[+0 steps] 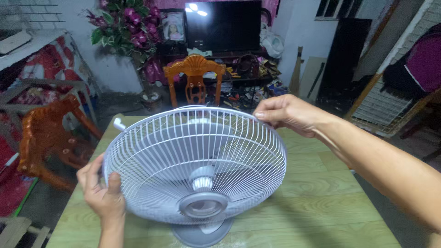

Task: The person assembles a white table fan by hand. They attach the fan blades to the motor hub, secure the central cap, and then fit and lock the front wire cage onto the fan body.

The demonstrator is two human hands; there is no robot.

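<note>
A white wire fan guard (193, 160) with a grey round hub (203, 205) sits on a table fan whose grey base (200, 234) rests on the table. The guard is tilted up toward me. My left hand (102, 190) grips the guard's rim at its lower left, thumb over the wires. My right hand (287, 114) pinches the rim at the upper right. The fan motor shaft (202, 179) shows through the wires.
The fan stands on a pale green wood-grain table (317, 197). Orange wooden chairs stand at the far end (195, 80) and at the left (48, 138). Behind are a dark television (223, 25), a plant with purple flowers (124, 27) and cluttered shelves.
</note>
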